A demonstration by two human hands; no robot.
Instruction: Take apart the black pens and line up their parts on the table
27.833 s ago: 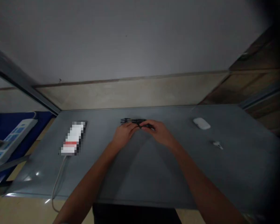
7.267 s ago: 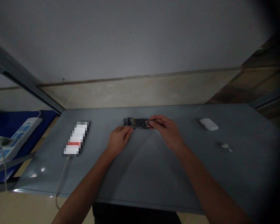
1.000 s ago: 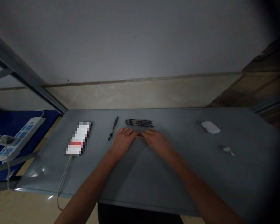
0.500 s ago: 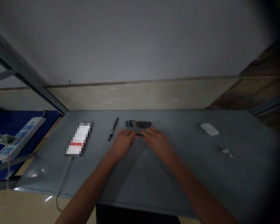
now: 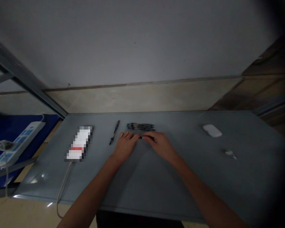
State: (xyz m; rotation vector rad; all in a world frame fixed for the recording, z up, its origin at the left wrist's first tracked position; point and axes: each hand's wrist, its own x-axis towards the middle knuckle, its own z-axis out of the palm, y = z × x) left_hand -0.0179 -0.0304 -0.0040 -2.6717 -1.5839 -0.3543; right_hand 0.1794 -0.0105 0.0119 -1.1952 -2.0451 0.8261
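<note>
Both hands meet over the middle of the grey table [image 5: 142,180]. My left hand [image 5: 125,145] is closed, and a thin black pen [image 5: 141,137] runs between it and my right hand [image 5: 161,145]. The fingers of my right hand pinch the other end of that pen. Most of the pen is hidden by the fingers. Just beyond the hands, several black pens [image 5: 141,127] lie side by side in a bundle. One more pen [image 5: 114,132] rests aslant on the tabletop, left of my left hand.
A phone [image 5: 82,139] with a blurred screen lies at the left, its cable [image 5: 64,185] hanging over the front edge. To the right are a white rounded case [image 5: 212,130] and a small white object [image 5: 231,154]. A power strip [image 5: 26,137] sits on a blue surface beyond the table.
My right hand's fingers have shifted from lying over the pen to a pinch on its end. My left hand keeps its hold. The camera view has moved slightly.
</note>
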